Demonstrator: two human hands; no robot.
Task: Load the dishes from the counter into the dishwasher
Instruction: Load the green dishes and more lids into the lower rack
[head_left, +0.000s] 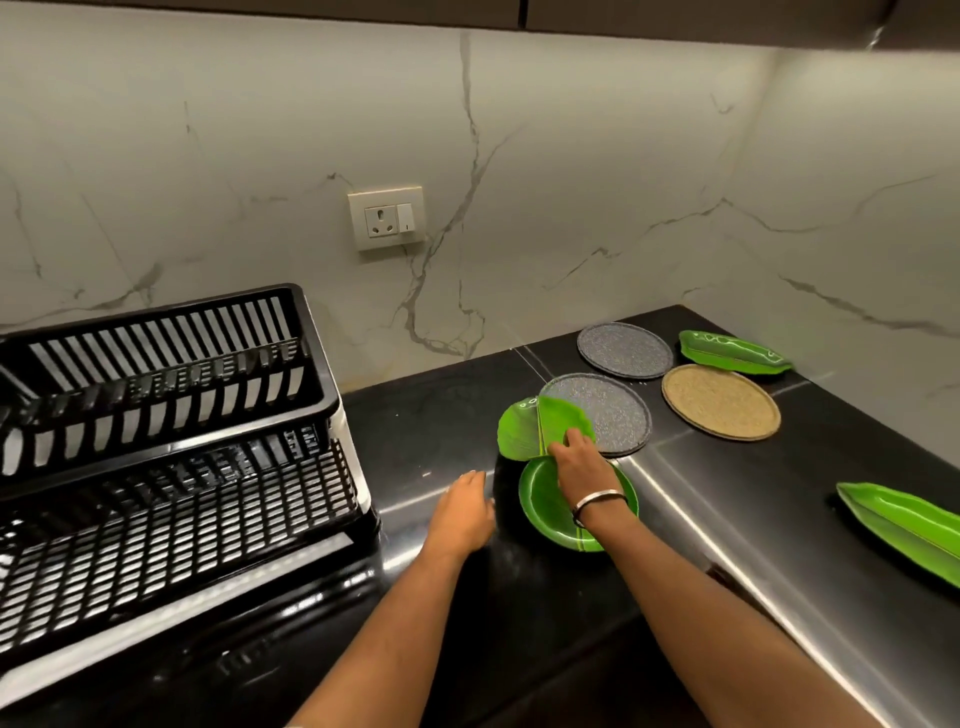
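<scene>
My right hand (582, 465) grips the near edge of a round green leaf-patterned plate (524, 428), which is tilted up off the black counter (447, 415). Below it a second round green plate (545, 512) lies flat, partly under my right wrist. My left hand (462, 509) rests on the counter just left of that plate, fingers relaxed and holding nothing. A two-tier black dish rack (166, 447) stands at the left with nothing in it.
Behind the green plates lie two grey speckled plates (618, 410) (625, 349), a tan plate (721, 401) and a long green leaf-shaped tray (732, 352). Another leaf-shaped tray (904, 527) sits at the right edge. A wall socket (387, 217) is on the marble backsplash.
</scene>
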